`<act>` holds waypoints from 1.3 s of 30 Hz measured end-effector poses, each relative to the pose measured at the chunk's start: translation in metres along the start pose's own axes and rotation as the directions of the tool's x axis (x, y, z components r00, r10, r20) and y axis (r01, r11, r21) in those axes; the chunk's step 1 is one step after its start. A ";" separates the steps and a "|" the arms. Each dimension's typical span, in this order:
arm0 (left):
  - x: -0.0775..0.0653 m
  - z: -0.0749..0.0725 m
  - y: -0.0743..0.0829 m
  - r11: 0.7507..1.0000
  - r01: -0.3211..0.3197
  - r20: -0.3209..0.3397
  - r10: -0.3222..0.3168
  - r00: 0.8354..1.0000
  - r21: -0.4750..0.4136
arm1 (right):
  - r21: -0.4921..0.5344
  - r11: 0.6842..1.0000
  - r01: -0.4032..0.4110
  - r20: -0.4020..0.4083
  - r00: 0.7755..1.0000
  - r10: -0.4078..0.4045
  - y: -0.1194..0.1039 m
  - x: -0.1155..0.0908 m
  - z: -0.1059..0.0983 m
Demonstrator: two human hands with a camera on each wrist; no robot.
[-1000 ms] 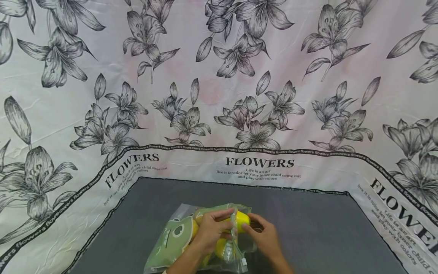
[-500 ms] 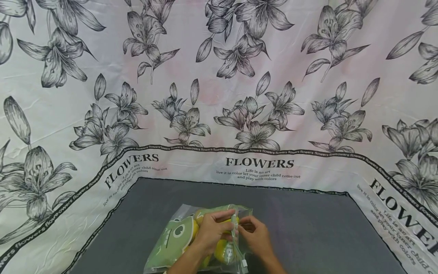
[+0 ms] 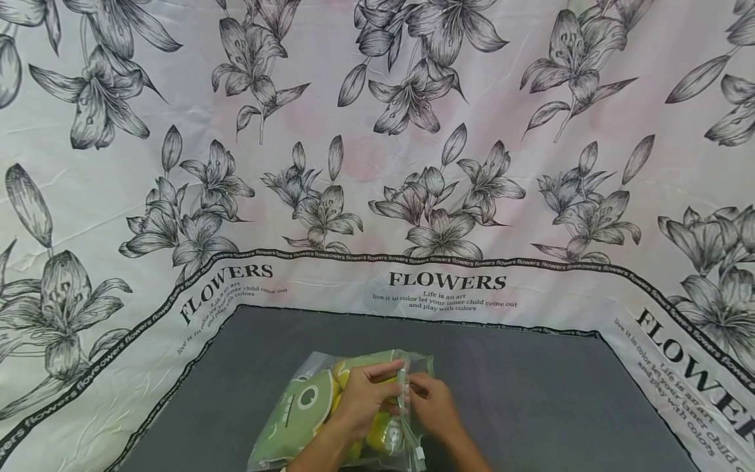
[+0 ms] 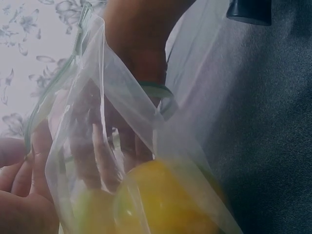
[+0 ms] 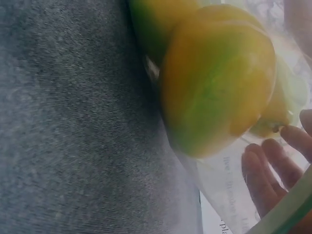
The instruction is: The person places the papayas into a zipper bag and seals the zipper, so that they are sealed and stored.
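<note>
A clear zip bag [image 3: 277, 439] with a green cartoon face lies on the grey table, its mouth facing right. Several yellow-green fruits, mango-like in shape, show through the film; one fruit [image 5: 219, 83] is close up in the right wrist view, another fruit [image 4: 165, 200] low in the left wrist view. My left hand [image 3: 361, 396] pinches the bag's zip edge [image 4: 36, 114] between thumb and fingers. At the mouth is my right hand [image 3: 433, 400]; through the film its fingers [image 4: 100, 146] look extended, above the fruit. Part of that hand is hidden by the bag.
The grey tabletop [image 3: 548, 393] extends right and left of the bag. Behind it hangs a white cloth [image 3: 330, 282] printed with flowers. A white slider [image 3: 420, 453] sits at the zip's near end. A dark rounded object [image 4: 249, 10] shows at the left wrist view's top.
A yellow fruit that my right hand held at the mouth has gone into the bag. My right hand moved left to the opening; my left hand kept its hold on the edge.
</note>
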State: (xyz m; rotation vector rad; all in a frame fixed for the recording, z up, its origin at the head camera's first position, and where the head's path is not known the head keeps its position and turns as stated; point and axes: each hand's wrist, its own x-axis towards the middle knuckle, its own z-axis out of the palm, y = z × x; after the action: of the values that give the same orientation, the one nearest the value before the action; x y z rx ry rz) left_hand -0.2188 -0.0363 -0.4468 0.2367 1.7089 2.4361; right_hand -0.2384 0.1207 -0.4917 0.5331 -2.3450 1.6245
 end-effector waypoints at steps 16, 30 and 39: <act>0.001 0.004 -0.003 1.000 0.011 -0.036 -0.010 0.999 0.014 | -0.049 0.999 0.000 0.076 0.997 0.003 0.013 0.001 -0.012; 0.007 0.008 -0.005 0.995 -0.010 -0.030 0.013 0.999 0.100 | 0.029 0.997 -0.072 -0.083 0.994 0.074 0.011 -0.021 -0.040; 0.005 0.014 -0.012 0.988 -0.056 -0.030 0.061 0.998 0.141 | 0.023 0.987 -0.162 -0.047 0.986 0.163 0.012 -0.040 -0.049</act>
State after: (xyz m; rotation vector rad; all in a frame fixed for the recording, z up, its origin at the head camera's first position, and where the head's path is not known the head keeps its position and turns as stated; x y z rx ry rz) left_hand -0.2196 -0.0179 -0.4533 0.2672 1.9166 2.3757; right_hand -0.2081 0.1761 -0.5001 0.3091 -2.3945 1.7103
